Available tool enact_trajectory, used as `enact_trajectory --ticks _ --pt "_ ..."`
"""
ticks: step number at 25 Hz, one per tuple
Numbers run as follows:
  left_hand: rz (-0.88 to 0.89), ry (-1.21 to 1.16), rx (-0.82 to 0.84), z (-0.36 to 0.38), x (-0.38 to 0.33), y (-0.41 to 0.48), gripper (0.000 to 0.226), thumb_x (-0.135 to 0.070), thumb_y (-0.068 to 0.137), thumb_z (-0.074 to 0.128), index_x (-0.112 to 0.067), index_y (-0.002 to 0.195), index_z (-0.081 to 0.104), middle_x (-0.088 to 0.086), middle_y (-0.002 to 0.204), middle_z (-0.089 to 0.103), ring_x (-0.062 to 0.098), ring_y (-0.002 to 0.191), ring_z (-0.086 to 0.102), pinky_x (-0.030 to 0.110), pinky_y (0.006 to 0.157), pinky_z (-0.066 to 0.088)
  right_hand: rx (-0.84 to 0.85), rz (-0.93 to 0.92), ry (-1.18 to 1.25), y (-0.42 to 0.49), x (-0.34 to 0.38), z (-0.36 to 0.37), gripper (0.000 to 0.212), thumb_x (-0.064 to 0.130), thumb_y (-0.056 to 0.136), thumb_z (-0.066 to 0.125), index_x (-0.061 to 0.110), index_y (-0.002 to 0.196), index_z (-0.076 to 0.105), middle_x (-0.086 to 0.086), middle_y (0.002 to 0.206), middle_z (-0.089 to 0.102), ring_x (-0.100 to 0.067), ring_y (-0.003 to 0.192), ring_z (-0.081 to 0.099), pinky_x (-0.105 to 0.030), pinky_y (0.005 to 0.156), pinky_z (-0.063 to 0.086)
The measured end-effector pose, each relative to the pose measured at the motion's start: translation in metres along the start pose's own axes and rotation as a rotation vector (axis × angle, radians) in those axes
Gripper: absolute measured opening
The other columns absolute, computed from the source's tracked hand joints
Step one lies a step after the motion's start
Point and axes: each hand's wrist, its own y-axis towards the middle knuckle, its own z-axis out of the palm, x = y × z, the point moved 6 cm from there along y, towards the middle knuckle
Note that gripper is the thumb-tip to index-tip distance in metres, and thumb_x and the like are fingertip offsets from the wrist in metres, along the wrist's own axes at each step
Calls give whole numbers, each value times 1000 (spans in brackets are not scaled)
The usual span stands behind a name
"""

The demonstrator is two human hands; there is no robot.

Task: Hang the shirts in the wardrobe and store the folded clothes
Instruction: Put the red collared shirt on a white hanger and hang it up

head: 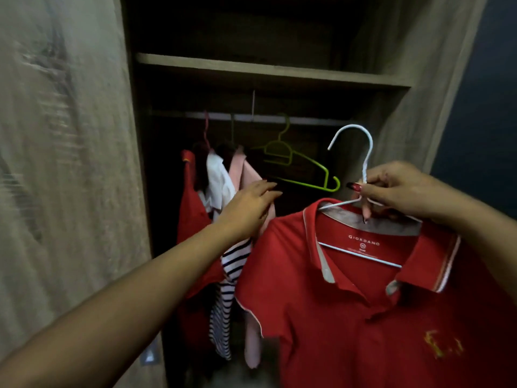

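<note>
Deep in the dark wardrobe (268,71) the rail (307,120) sits above the red polo shirt (349,317), so the right hand (397,189), grip pinching its white hanger (363,152), should lift the hook over while the flat left hand (249,211) parts hung clothes (237,175).

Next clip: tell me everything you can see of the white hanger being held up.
The white hanger looks like thin coated wire: an open hook on top, a twisted neck, sloping shoulders and a straight lower bar. It is held upright, its hook not yet on the rail. The right hand pinches its neck. A red polo shirt hangs on it, the collar hiding part of its shoulders.
</note>
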Motion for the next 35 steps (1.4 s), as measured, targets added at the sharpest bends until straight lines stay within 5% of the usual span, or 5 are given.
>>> enact_trajectory --ticks 8,17,23,30,35 --pt "91 614 200 69 58 -1 25 -22 73 42 -13 75 66 9 82 68 27 70 62 37 76 38 -135 128 -52 78 -57 -15 29 13 94 52 7 67 62 -8 60 69 -3 29 42 -12 30 31" --pt "33 486 94 49 55 -18 21 -25 57 73 -21 70 58 -2 72 57 20 60 55 30 46 41 -258 107 247 255 -73 27 20 2 86 56 1 70 67 -10 59 63 -13 44 57 -27 48 50" --pt "17 490 -111 14 39 1 31 -21 85 60 -15 116 62 3 116 63 22 104 57 35 79 50 -276 3 180 327 -66 55 34 4 91 52 -1 125 54 -21 120 61 -35 113 58 -35 91 50" --pt "-88 394 -44 17 35 -8 51 -29 95 45 -13 143 38 6 149 40 17 137 37 26 113 31 -171 84 259 348 -88 95 33 -5 89 51 -5 122 52 -26 122 59 -31 89 63 -23 46 50" --pt "-117 386 -14 17 34 -17 52 -30 97 42 -13 145 34 5 154 32 14 141 31 20 116 21 -346 -34 -20 313 -73 77 26 7 87 56 -1 110 63 -28 111 65 -41 99 63 -43 84 52"
